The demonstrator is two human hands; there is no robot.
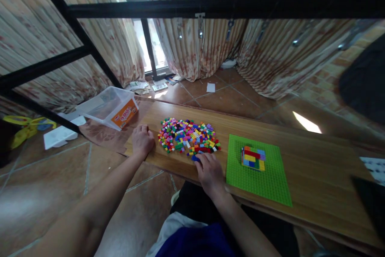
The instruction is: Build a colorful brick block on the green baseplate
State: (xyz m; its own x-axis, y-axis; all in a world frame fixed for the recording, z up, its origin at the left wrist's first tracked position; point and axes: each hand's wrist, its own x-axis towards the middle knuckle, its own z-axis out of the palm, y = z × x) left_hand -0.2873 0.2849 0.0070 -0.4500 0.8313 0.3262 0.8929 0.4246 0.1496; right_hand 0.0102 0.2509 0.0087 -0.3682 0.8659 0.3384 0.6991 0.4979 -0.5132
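Observation:
A heap of small coloured bricks (pixel 188 136) lies on a low wooden table (pixel 313 168). My left hand (pixel 142 140) rests as a loose fist on the table just left of the heap, and nothing shows in it. My right hand (pixel 210 173) sits at the heap's near edge, its fingertips pinched on a blue brick (pixel 195 158). To the right lies a green baseplate (pixel 258 170) carrying a small block of joined bricks (pixel 253 158) in red, yellow, blue and purple.
An open clear plastic box (pixel 110 106) with an orange label lies tipped on the floor to the left, beside its white lid (pixel 58 136). A black metal frame (pixel 210 6) crosses overhead. Papers lie on the tiled floor by the curtains (pixel 192 48).

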